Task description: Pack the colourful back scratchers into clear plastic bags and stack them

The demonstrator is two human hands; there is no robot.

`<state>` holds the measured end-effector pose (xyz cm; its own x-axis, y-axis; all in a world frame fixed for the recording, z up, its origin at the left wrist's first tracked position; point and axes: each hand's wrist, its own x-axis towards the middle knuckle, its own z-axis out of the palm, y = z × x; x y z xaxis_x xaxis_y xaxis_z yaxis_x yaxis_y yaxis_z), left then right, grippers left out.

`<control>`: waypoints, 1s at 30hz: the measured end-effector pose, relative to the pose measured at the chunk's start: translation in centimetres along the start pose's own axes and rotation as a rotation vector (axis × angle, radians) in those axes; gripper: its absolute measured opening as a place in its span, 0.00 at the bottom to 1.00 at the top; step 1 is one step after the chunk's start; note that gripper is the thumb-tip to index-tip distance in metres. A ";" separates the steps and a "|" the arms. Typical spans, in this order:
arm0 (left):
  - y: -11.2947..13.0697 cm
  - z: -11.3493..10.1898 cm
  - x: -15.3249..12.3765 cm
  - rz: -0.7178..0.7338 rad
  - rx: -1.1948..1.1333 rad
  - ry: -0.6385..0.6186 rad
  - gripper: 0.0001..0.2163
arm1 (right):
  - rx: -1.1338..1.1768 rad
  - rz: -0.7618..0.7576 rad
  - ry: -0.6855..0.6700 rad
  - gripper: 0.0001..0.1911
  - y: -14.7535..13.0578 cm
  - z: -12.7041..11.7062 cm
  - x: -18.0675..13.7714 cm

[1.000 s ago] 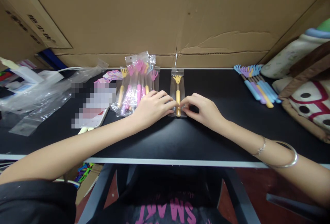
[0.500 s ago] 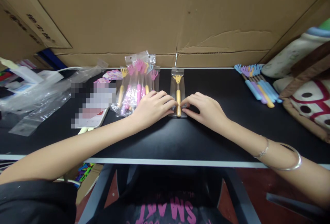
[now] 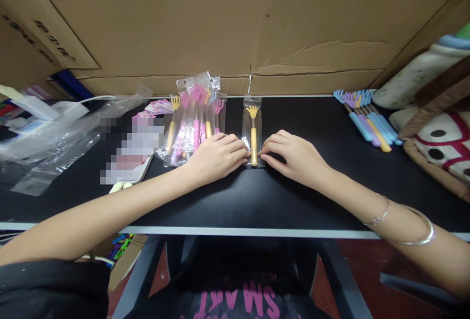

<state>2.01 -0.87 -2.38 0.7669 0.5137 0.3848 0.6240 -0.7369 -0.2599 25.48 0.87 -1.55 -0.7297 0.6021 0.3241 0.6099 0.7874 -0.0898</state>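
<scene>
Here, the yellow scratcher [image 3: 253, 144] points straight ahead, claw [image 3: 252, 112] farthest; both hands' [image 3: 219, 156] [image 3: 296, 156] fingers [image 3: 272, 146] nearly closed, hold unclear.

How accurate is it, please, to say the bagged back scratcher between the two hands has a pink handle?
The colour is wrong: the head view shows the bagged back scratcher between the left hand and right hand has a yellow handle.

Scratcher [image 3: 253, 143] yellow; bag [image 3: 246, 125] clear; tabletop [image 3: 304, 116] black; loose handles [image 3: 379, 135] blue, purple, yellow; cardboard [image 3: 176, 20] brown.

Blk desk [image 3: 304, 118] — cardbd [image 3: 176, 20] behind — reddish flr [image 3: 362, 270]
</scene>
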 end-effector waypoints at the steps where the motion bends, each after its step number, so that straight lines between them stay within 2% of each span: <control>1: 0.0 0.0 0.0 0.005 -0.007 -0.001 0.14 | -0.005 -0.015 -0.001 0.13 0.0 0.0 0.0; 10: -0.4 -0.1 -0.4 0.039 -0.128 -0.035 0.15 | 0.031 -0.142 -0.020 0.15 0.1 -0.6 -0.1; 19: -1.1 -0.7 -0.3 0.130 -0.129 -0.143 0.15 | 0.030 -0.150 -0.077 0.14 0.4 -0.6 -0.4; 26: -0.6 -1.3 -0.6 0.086 -0.110 -0.222 0.18 | -0.006 -0.148 -0.069 0.14 0.3 -0.4 -0.5; 30: -0.5 -1.2 -0.7 0.073 -0.109 -0.208 0.18 | -0.007 -0.136 -0.063 0.13 0.4 -0.3 -0.5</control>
<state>1.00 -1.36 -1.49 0.8307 0.5285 0.1748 0.5547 -0.8125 -0.1793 26.17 0.81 -1.45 -0.8233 0.4974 0.2735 0.5063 0.8613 -0.0421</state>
